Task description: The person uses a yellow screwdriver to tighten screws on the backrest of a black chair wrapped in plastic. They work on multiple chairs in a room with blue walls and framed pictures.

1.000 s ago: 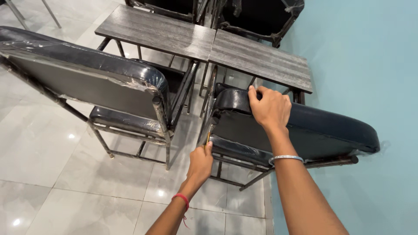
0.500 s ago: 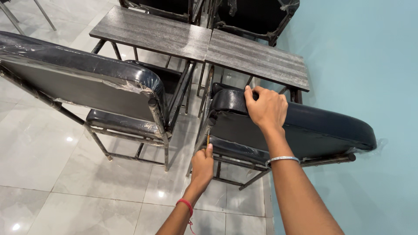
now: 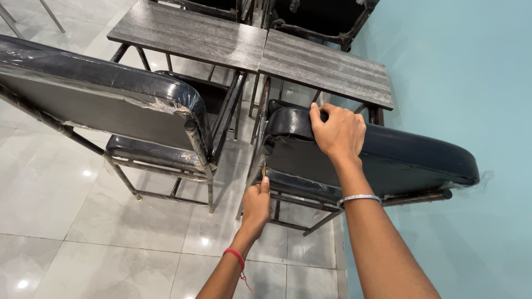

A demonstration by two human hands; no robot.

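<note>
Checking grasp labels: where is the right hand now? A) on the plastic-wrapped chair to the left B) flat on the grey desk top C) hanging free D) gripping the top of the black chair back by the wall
D: the right hand curls its fingers over the top edge of the black chair back next to the blue wall.

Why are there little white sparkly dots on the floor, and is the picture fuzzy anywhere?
In the head view, the dots are lamp glare bouncing off the glossy floor tiles. The plastic wrap on the left chair back shines too. Both hands look sharp: the right hand on the right chair back, the left hand holding a thin yellow tool. Chair edges bend slightly.
</note>
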